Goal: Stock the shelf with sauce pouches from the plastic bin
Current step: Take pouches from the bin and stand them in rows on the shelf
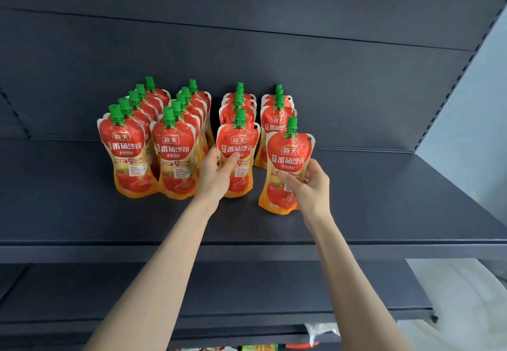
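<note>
Red and orange tomato sauce pouches with green caps stand in four rows on the dark shelf [82,213]. My left hand [216,175] grips the front pouch of the third row [239,142] by its waist, upright on the shelf. My right hand [310,186] holds another pouch [288,158] at the front of the fourth row, slightly tilted, its base at the shelf surface. The two left rows [153,136] hold several pouches each. The plastic bin is out of view.
The shelf's back panel [356,89] rises behind the rows. Bare shelf surface lies to the right [397,199] and left of the pouches. A lower shelf [274,290] sits beneath, with some packaged goods [315,331] at the bottom edge.
</note>
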